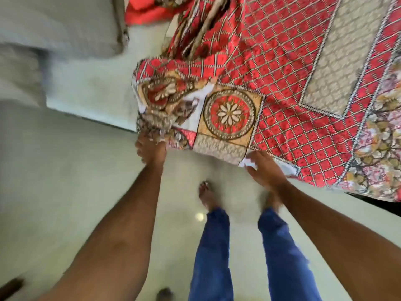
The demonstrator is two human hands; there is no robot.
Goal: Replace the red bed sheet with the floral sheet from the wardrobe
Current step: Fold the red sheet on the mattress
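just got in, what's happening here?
A person stands at the corner of the bed, handling a red patterned sheet. The left hand grips a bunched corner of it; the right hand holds the edge further along. The sheet lies partly spread over the bed, rumpled toward the far side, where plain red cloth lies heaped.

We see floral sheet (282, 68): printed cloth, slight sheen | floor (65, 192): smooth, glossy | trousers (212, 257): blue matt cloth
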